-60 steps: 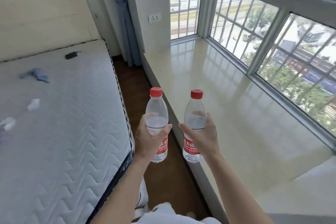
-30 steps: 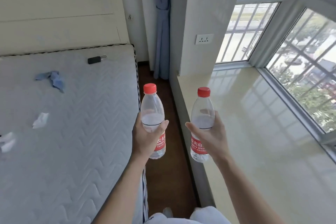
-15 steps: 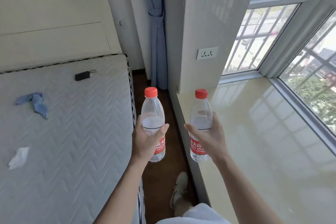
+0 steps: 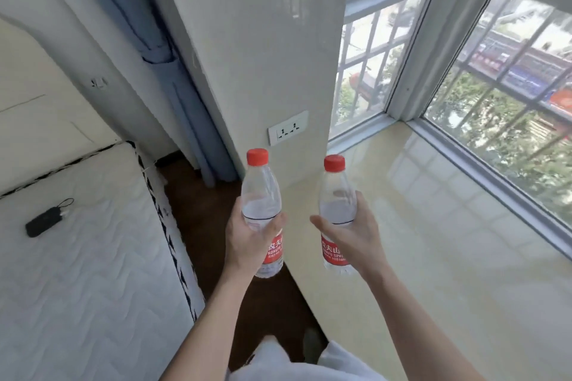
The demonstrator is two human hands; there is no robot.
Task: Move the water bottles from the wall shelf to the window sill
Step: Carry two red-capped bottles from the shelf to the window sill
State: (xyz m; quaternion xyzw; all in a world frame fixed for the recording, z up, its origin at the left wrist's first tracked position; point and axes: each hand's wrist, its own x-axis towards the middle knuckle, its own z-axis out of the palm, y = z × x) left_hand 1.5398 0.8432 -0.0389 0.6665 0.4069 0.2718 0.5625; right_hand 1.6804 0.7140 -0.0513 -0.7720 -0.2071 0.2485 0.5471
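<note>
I hold two clear water bottles upright, each with a red cap and a red label. My left hand (image 4: 247, 238) grips the left bottle (image 4: 261, 195) around its middle, above the dark floor strip by the sill's edge. My right hand (image 4: 353, 235) grips the right bottle (image 4: 336, 195), which hangs over the near left part of the glossy cream window sill (image 4: 433, 226). Both bottles are off the surface. The wall shelf is out of view.
A white mattress (image 4: 77, 257) lies to the left with a small black device (image 4: 43, 221) on it. A wall pillar with a socket (image 4: 288, 132) and a blue curtain (image 4: 173, 86) stand ahead. Barred windows (image 4: 507, 96) bound the sill on the right and far side.
My view has tilted up and moved closer to the pillar and the sill's far corner. Both hands still hold the bottles upright; the right bottle now hangs over the sill.
</note>
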